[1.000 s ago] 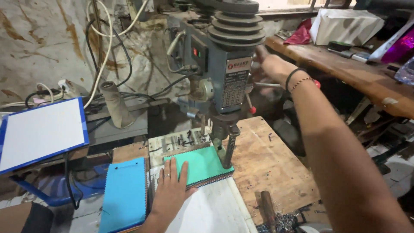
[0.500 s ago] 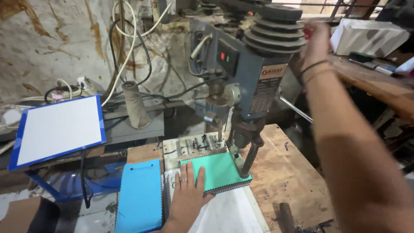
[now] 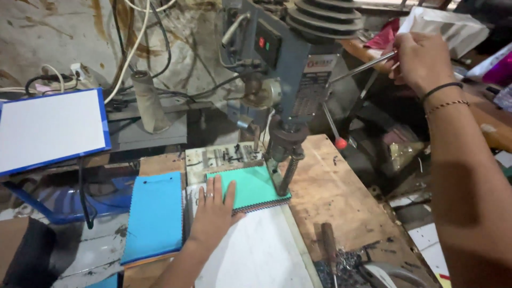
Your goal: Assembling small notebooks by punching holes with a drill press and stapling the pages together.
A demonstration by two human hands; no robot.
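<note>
1. Far left: blue-framed white board propped up, cables behind it on the wall.
2. Blue notebook lies flat on the bench, just left of the left hand, not touched.
3. Left hand flat, palm down, fingers spread; fingertips rest on the left part of the green notebook, palm on the white sheet near the viewer.
4. Green notebook sits on the drill press table, spiral edge toward the viewer, right corner under the drill bit.
5. Drill press stands at centre, stepped pulley on top, switch box on its side.
6. Wooden benchtop right of the notebook; metal shavings piled loose at its near edge, no container seen holding them.
7. Right hand raised far right, fingers curled around the feed lever.
</note>
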